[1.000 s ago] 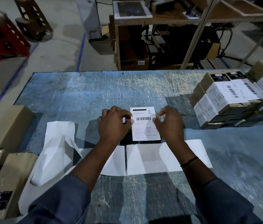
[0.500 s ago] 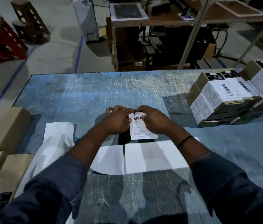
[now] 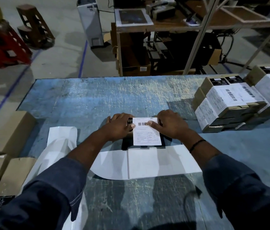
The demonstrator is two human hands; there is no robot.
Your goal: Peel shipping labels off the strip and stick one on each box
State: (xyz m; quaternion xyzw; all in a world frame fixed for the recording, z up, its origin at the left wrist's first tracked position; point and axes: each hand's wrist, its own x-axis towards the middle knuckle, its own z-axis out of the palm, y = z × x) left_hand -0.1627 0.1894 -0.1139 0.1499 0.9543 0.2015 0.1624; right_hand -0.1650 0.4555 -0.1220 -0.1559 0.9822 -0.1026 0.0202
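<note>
A small dark box lies on the blue table in front of me, and a white shipping label with a barcode covers its top. My left hand rests on the box's left part, thumb on the label's left edge, fingers curled over the far side. My right hand mirrors it on the right, thumb pressing beside the barcode. The white label strip lies flat just nearer to me than the box and curls off to the left.
A stack of labelled boxes stands at the table's right edge. Brown boxes without shipping labels sit at the left, one further back. Beyond the scratched table are shelving and floor.
The label was held above the box a second ago; now it lies flat on the top. My thumbs have spread apart from the label's middle toward its sides.
</note>
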